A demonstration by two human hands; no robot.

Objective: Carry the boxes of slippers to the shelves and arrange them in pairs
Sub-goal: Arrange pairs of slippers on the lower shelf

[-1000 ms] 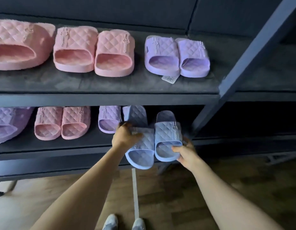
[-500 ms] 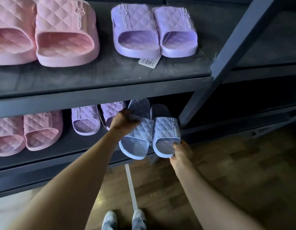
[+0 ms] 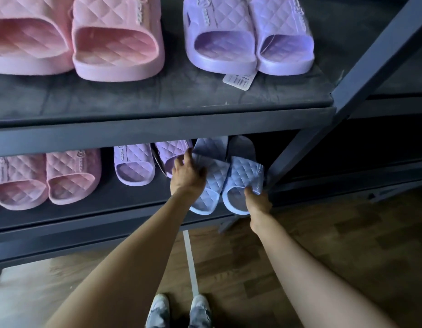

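left hand (image 3: 187, 176) fingers mostly straight, resting on the left blue slipper (image 3: 211, 188), which runs off to its 3 o'clock | right hand (image 3: 257, 200) pinching the right blue slipper (image 3: 243, 176) at its 11 o'clock | both on lower shelf (image 3: 87, 218), right end

Upper left pair (image 3: 117, 36): pink, quilted diamond pattern.
Upper right pair (image 3: 247, 36): lilac, same quilting.
Tag (image 3: 238, 80): white, dark print.
Lower left pair (image 3: 46, 178): pink, quilted.
Lower middle pair (image 3: 134, 162): lilac, quilted.
Lower right pair (image 3: 243, 176): pale blue, quilted straps.
Shelves (image 3: 158, 119): dark grey.
Floor (image 3: 323, 245): brown wood grain.
Stripe (image 3: 189, 261): white.
Shoes (image 3: 179, 311): mottled grey and white.
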